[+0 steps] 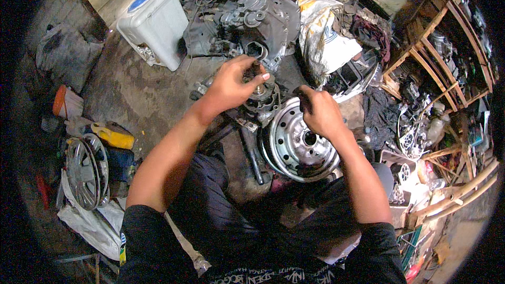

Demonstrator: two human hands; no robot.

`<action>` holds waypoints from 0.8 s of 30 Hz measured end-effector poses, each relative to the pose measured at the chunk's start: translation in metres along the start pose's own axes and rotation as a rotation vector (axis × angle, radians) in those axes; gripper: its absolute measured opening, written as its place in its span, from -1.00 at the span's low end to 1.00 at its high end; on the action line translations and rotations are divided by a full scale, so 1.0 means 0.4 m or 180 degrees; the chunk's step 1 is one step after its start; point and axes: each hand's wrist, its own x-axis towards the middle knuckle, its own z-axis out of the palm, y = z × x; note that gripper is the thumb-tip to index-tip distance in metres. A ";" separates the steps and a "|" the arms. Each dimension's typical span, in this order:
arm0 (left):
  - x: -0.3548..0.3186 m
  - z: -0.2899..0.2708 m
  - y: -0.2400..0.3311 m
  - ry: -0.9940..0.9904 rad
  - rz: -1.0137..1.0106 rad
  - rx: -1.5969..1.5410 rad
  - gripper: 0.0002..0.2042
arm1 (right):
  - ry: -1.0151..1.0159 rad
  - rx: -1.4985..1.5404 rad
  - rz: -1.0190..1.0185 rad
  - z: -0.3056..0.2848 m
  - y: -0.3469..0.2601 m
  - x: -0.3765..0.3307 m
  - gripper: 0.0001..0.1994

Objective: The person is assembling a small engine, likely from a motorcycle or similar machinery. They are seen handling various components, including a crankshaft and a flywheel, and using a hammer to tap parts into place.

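My left hand [235, 85] reaches over an engine casing [263, 106] on the floor. Its thumb and fingers close round a small dark metal part [254, 71] that stands above the casing's round centre; fingers hide much of it. Above the wheel rim [294, 138] is my right hand [322, 111], its fingers curled in. Something dark shows at those fingertips, but I cannot make out what it is. The silver rim lies flat in front of my knees, with its round holes and centre bore facing up. A dark metal bar [251, 156] rests just left of the rim.
A larger engine block [247, 21] sits farther back. At the back left stands a white jerrycan-like container [155, 26]; a white sack [329, 37] lies back right. Wheel covers [84, 173] and a yellow bottle [112, 135] are at left. A wooden rack [431, 66] with parts stands right.
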 end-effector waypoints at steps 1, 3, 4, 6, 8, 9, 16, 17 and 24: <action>-0.002 0.003 -0.011 0.0043 0.0162 0.0032 -0.76 | 0.0076 0.0082 -0.0098 0.007 0.001 0.011 -0.65; -0.013 0.007 -0.026 -0.0080 0.0090 -0.0256 -0.71 | 0.0397 0.0355 -0.0059 0.019 -0.013 0.026 -0.78; -0.017 0.015 -0.028 -0.0081 0.0051 -0.0481 -0.69 | 0.0482 0.0497 -0.0037 0.018 -0.023 0.033 -0.80; -0.021 0.024 -0.040 -0.0150 0.0023 -0.0507 -0.66 | 0.0685 0.0820 -0.0059 0.027 -0.029 0.049 -0.84; -0.021 0.030 -0.057 -0.0292 0.0052 -0.0112 -0.65 | 0.0575 0.0814 -0.0085 0.041 -0.016 0.057 -0.84; -0.025 0.031 -0.069 -0.0265 0.0052 -0.0022 -0.65 | 0.0505 0.0829 -0.0110 0.052 -0.014 0.064 -0.84; -0.033 0.023 -0.060 -0.0311 -0.0260 -0.0535 -0.65 | 0.0527 0.0727 0.0021 0.079 -0.019 0.053 -0.80; -0.034 0.020 -0.057 -0.0304 -0.0288 -0.0566 -0.66 | 0.0527 0.0649 0.0006 0.074 -0.028 0.047 -0.80; -0.030 0.014 -0.049 -0.0199 -0.0023 -0.0062 -0.68 | 0.0590 0.0568 -0.0040 0.087 -0.019 0.069 -0.82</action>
